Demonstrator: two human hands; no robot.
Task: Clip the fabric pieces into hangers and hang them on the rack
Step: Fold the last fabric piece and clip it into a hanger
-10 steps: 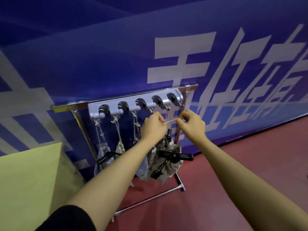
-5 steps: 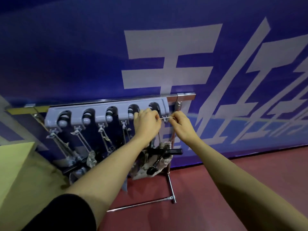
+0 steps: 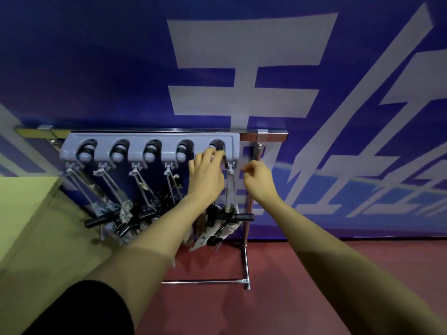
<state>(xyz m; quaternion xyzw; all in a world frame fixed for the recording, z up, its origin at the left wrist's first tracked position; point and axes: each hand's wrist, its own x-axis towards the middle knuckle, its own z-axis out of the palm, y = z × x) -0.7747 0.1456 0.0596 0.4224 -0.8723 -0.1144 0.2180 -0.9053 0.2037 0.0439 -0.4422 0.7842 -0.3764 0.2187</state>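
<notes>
We see five black hangers (image 3: 232,217) clipped onto patterned fabric pieces (image 3: 205,238), dangling by cords from the grey rack (image 3: 150,136) at centre frame.

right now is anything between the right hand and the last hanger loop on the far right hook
Nothing visible. The right hand hangs just right of the loop, with only open air between them. The loop sits on the rightmost hook of the grey holder. The left hand is on the loop's other side, fingers on the holder.

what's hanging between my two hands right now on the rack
In the head view, between the left hand and right hand hangs the rightmost hanger's loop, from a small hook under the grey holder.
</notes>
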